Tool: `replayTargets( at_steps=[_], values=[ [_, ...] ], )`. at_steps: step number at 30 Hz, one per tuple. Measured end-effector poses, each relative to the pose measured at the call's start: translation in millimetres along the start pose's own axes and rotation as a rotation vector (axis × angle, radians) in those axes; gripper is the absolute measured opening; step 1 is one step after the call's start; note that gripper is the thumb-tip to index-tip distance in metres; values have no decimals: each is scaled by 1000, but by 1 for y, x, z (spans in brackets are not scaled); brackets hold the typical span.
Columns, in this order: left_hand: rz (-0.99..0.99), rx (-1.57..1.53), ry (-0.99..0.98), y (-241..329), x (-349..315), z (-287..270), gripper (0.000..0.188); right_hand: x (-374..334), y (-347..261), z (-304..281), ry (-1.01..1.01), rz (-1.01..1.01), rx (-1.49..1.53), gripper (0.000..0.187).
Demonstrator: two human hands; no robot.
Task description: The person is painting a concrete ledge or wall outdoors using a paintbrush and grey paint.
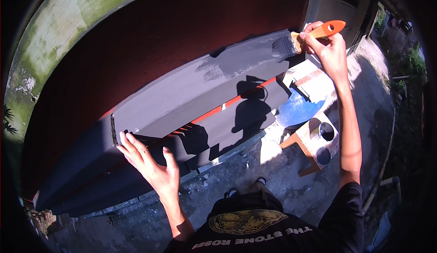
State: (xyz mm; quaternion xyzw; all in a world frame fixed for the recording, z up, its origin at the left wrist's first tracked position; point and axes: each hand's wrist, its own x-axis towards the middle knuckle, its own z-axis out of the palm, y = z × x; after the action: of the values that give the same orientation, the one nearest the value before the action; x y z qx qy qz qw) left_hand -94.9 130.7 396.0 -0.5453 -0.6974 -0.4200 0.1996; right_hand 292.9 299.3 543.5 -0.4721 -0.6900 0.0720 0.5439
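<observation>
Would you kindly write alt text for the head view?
A person's right hand holds an orange-handled paintbrush against a long, patchy grey panel; the left hand is spread near the panel's left. At right, a small brown-legged stool bears two dark round objects.

White capital lettering [249, 241] runs across the black shirt's [342, 214] front.

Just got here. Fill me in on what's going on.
A person's right hand holds an orange-handled brush, its dark bristles at the right end of a long grey ledge. The ledge's upper face is darker and streaky toward the right, paler toward the left. The left hand is open near the ledge's left part; whether it touches is unclear. A small stool bearing two round, dark-topped things stands at lower right.
</observation>
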Motion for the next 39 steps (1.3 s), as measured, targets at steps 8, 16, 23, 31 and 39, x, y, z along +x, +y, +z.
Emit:
replayTargets(
  at_steps=[8, 16, 23, 31, 39],
  values=[
    [3, 0, 23, 0, 0, 0, 87, -44, -28, 21, -1, -120, -32, 17],
    [11, 14, 19, 2, 0, 0, 86, -67, -58, 36, -201, -456, 43, 22],
    [-2, 14, 5, 2, 0, 1, 86, -42, -29, 11, -182, -333, 153, 19],
    [14, 17, 7, 1, -1, -1, 88, -64, -31, -16, -254, -254, 69, 18],
    [-9, -22, 29, 2, 1, 2, 88, -46, -31, 18, -269, -296, 39, 18]
  ],
)
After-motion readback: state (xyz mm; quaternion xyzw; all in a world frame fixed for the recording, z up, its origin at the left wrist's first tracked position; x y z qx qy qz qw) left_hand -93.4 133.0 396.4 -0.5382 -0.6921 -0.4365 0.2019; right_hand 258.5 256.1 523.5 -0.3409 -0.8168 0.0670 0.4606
